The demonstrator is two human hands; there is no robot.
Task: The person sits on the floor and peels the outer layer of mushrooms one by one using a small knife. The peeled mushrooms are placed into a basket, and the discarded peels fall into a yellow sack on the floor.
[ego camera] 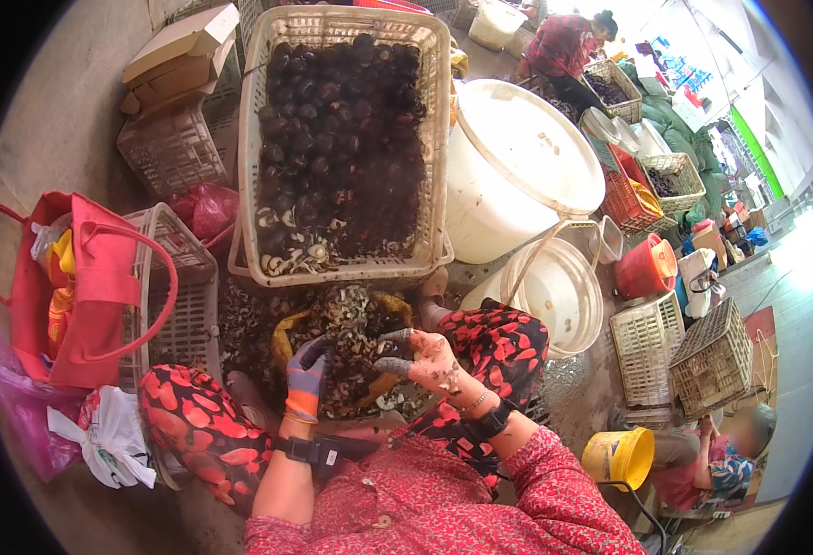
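Observation:
My left hand (pixel 307 374), in a grey and orange glove, is over a heap of dark and white peelings (pixel 351 347) between my knees. Its fingers are curled, and what they may hold is hidden. Facing it, a short gap away, is my right hand (pixel 434 364), bare except for grey covers on the thumb and a finger. Those two digits stand apart, while the other fingers are bent and small scraps cling to the skin. Just beyond both hands, a white plastic crate (pixel 344 277) holds many dark round corms (pixel 340 132), apparently water chestnuts, with pale pieces at its near end.
A lidded white tub (pixel 517 208) and an open white bucket (pixel 566 298) stand right of the crate. To the left are a red tote bag (pixel 101 291) and another crate (pixel 184 291). A yellow bucket (pixel 618 458) is at lower right. Two people (pixel 562 45) sit farther off.

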